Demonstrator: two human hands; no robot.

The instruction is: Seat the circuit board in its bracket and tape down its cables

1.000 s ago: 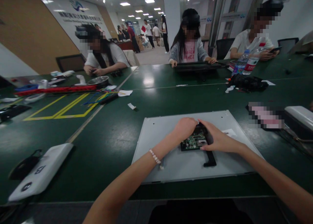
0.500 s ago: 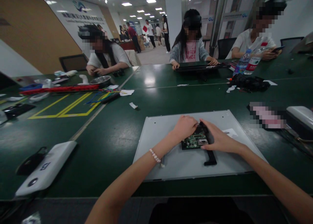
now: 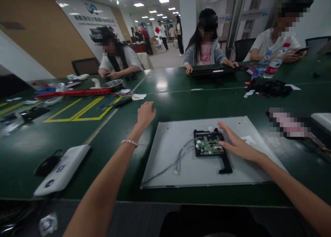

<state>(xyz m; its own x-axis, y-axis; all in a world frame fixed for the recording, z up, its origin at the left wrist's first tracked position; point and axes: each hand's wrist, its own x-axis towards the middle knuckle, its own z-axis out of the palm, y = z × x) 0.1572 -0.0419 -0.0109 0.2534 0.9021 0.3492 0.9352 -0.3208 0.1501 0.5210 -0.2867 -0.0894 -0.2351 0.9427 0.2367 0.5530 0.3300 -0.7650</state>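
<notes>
My left hand (image 3: pixel 147 113) is stretched out over the green table, beyond the far left corner of a flat grey metal panel (image 3: pixel 168 154). Its thumb stands apart from the fingers, and I see nothing held. On the panel lies a green circuit board (image 3: pixel 210 146) in a black plastic bracket (image 3: pixel 226 164), with a thin grey cable (image 3: pixel 179 157) running left from it. My right hand (image 3: pixel 236 145) is open at the bracket's right side, thumb close to the board's edge; whether it touches is unclear. A white label (image 3: pixel 248 140) lies partly behind this hand.
A white device (image 3: pixel 62 169) sits at left beside a black mouse-like object (image 3: pixel 48 162). Loose wires (image 3: pixel 121 101) and a red strip (image 3: pixel 74 93) lie far left. Bottles (image 3: pixel 273 63), a crumpled black bag (image 3: pixel 270 88) and a phone (image 3: pixel 288 123) are at right. Three people sit opposite.
My left hand has left the bracket and moved left and away from me, over where a small white slip lay. My right hand has loosened from the bracket. The view has shifted slightly.
</notes>
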